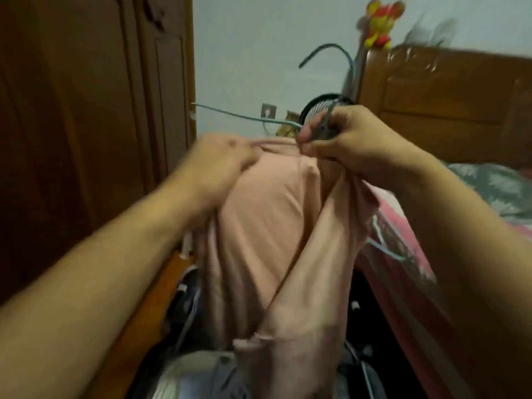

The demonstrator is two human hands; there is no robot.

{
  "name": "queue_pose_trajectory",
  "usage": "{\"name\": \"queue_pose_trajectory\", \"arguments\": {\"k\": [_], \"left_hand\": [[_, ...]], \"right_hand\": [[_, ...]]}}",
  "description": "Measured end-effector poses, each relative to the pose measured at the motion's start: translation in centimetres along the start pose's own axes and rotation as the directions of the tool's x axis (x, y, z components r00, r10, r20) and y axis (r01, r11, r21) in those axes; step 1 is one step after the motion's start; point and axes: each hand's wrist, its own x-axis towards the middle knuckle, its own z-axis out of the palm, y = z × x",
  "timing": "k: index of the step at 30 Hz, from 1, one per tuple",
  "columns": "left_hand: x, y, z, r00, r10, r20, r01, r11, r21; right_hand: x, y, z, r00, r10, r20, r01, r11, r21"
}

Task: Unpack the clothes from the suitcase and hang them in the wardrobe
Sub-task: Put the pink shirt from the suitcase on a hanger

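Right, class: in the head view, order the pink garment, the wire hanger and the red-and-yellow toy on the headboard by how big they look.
1. pink garment, which fills the middle of the view.
2. wire hanger, thin but wide; part is hidden.
3. red-and-yellow toy, smallest, though it is farthest from the camera, so its true size is unsure.

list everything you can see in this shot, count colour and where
garment: one, pale pink, held up at centre over the suitcase
wire hanger: one, blue-grey, above the garment, hook up
suitcase: one, dark, open at bottom with grey clothes
wardrobe: one, brown wood, left
headboard: one, brown wood, upper right
bedding: grey and pink, right
plush toy: one, red and yellow, on the headboard
fan: one, black, behind the hands
left hand: grips the garment top
right hand: grips hanger neck and garment
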Motion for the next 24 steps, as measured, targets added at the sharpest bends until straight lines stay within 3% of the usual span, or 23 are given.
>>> {"name": "queue_pose_trajectory", "arguments": {"k": [2, 4, 6, 9, 12, 16, 19, 21, 24], "left_hand": [[2.2, 3.7, -1.7, 1.0, -0.003, -0.005, 0.004, 0.985, 0.174], [2.6, 4.1, -2.0, 0.995, -0.095, 0.04, 0.071, 0.913, 0.403], [1.1, 1.2, -1.7, 0.983, -0.162, 0.089, 0.083, 0.817, 0.571], [-3.6, -6.2, -1.3, 0.929, -0.293, 0.225, 0.047, 0.698, 0.714], [-9.0, -12.9, -0.4, 0.872, -0.42, 0.251, 0.11, 0.667, 0.737], [-16.9, -21.4, 0.2, 0.825, -0.548, 0.137, 0.351, 0.687, 0.637], [-20.7, -26.4, 0.2, 0.777, -0.619, 0.111, 0.384, 0.607, 0.696], [-20.9, -28.1, 0.1, 0.8, -0.594, 0.08, 0.351, 0.573, 0.741], [-19.8, -28.3, 0.6, 0.888, -0.454, -0.072, 0.37, 0.613, 0.698]], "right_hand": [[1.8, -0.7, -1.0, 0.997, 0.026, -0.067, -0.029, 0.999, -0.031], [2.0, -0.2, -0.2, 0.995, 0.08, -0.057, -0.087, 0.989, -0.117], [0.4, 2.2, 1.6, 0.987, 0.159, 0.017, -0.152, 0.965, -0.215], [-4.0, 7.5, 5.6, 0.931, 0.293, 0.218, -0.269, 0.954, -0.134], [-8.6, 13.0, 10.8, 0.844, 0.406, 0.35, -0.402, 0.911, -0.088], [-15.7, 19.3, 16.5, 0.706, 0.506, 0.495, -0.559, 0.828, -0.05], [-17.9, 21.5, 17.7, 0.69, 0.517, 0.506, -0.574, 0.817, -0.051], [-18.1, 21.9, 17.4, 0.69, 0.508, 0.516, -0.588, 0.809, -0.008], [-18.4, 21.9, 17.1, 0.685, 0.506, 0.525, -0.635, 0.768, 0.088]]}}
